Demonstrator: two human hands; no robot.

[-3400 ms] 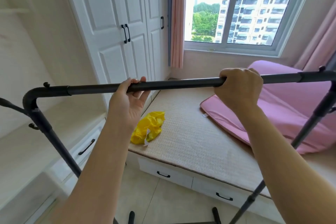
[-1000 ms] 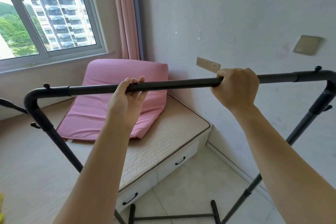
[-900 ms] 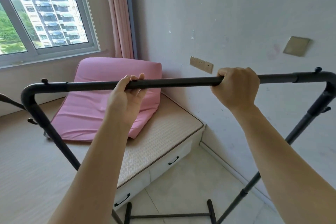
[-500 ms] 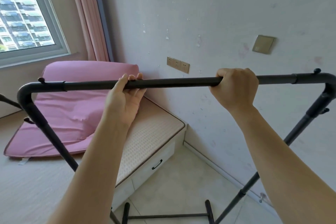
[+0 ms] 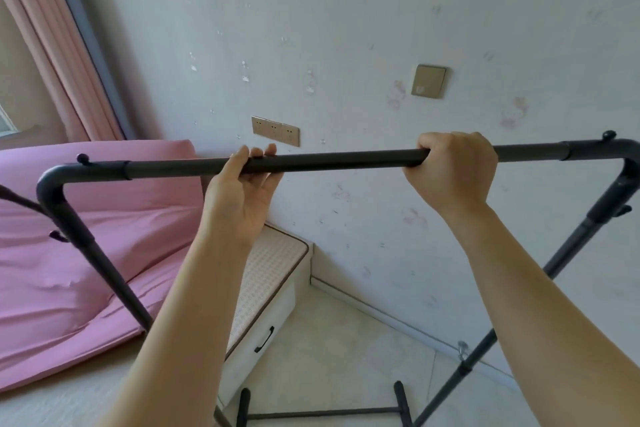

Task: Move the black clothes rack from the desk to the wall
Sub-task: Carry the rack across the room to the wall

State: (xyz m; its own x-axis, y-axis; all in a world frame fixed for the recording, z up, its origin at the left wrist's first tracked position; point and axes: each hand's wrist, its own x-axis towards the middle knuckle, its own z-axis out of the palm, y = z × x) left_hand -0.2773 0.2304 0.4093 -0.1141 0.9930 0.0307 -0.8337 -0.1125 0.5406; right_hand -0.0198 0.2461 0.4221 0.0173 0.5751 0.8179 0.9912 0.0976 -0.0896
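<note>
The black clothes rack (image 5: pixel 346 162) fills the view, its top bar running level across the middle with bent corners at both ends. My left hand (image 5: pixel 242 198) grips the bar from below, fingers curled over it. My right hand (image 5: pixel 453 170) is closed over the bar from above, further right. The rack's legs slope down on both sides, and its base bars (image 5: pixel 325 412) show over the pale floor. The white wall (image 5: pixel 363 28) stands straight ahead, close behind the rack.
A raised platform (image 5: pixel 273 263) with a drawer sits at the left, carrying a pink mattress (image 5: pixel 86 253). A pink curtain (image 5: pixel 45 45) hangs at the far left. Sockets (image 5: pixel 275 130) and a wall plate (image 5: pixel 428 81) sit on the wall. Pale floor tiles (image 5: pixel 346 350) lie below.
The view has swung right from the wardrobe and window to the bare wall. The rack has travelled with it in both hands; the platform and mattress have slid off to the left.
</note>
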